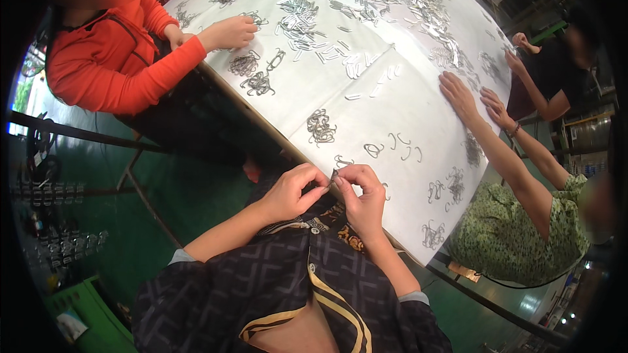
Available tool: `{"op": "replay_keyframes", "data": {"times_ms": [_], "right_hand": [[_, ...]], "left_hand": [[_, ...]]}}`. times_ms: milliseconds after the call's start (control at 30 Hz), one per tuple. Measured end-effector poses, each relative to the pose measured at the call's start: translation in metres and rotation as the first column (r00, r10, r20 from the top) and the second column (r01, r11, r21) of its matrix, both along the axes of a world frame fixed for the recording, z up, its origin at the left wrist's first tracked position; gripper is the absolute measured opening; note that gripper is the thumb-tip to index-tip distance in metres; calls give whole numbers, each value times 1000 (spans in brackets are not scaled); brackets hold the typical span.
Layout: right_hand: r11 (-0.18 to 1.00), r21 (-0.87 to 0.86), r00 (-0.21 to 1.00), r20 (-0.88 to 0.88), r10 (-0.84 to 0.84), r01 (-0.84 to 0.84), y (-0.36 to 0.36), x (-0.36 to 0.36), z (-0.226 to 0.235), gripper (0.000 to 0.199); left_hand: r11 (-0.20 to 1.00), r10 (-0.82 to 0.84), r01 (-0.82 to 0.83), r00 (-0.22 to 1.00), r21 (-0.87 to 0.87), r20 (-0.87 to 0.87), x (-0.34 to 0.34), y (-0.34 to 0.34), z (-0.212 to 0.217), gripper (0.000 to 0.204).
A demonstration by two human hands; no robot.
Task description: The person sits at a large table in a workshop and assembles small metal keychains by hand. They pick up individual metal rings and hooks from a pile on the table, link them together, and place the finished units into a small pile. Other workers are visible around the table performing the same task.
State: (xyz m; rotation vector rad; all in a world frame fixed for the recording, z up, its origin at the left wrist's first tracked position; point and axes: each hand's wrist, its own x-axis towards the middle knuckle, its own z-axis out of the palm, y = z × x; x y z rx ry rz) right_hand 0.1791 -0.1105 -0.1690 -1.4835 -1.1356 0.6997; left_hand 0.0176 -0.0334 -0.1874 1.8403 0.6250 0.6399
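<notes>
Both my hands meet at the near edge of the white-covered table [399, 206]. Between thumb and fingertips, my left hand [294, 191] pinches one side of a small dark piece [334, 175]. My right hand [362, 196] is closed on its other side in the same kind of pinch. The fingers hide much of the piece, so I cannot tell its exact kind. Just beyond my hands lie a pile of dark curved wire pieces [320, 127] and several loose C-shaped wire pieces [405, 146].
Silvery flat strips [418, 6] lie scattered over the far part of the table. A person in an orange jacket [111, 59] works at the left. At the right, a person in a green patterned top [517, 235] has both hands on the table; another in black [556, 68] sits beyond.
</notes>
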Motion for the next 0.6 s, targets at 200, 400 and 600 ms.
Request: {"op": "replay_keyframes", "data": {"times_ms": [200,400,600], "right_hand": [[1000,16,996,89,-26,25,-15,0,-10,6],[999,34,994,101,-27,24,-22,-8,-7,7],[998,42,995,87,-51,48,-25,-8,-5,8]], "left_hand": [[999,-27,24,997,-48,-65,9,32,17,9],[702,-108,132,991,700,-79,79,58,-37,7],[450,-138,219,975,866,-174,125,61,-57,4]]}}
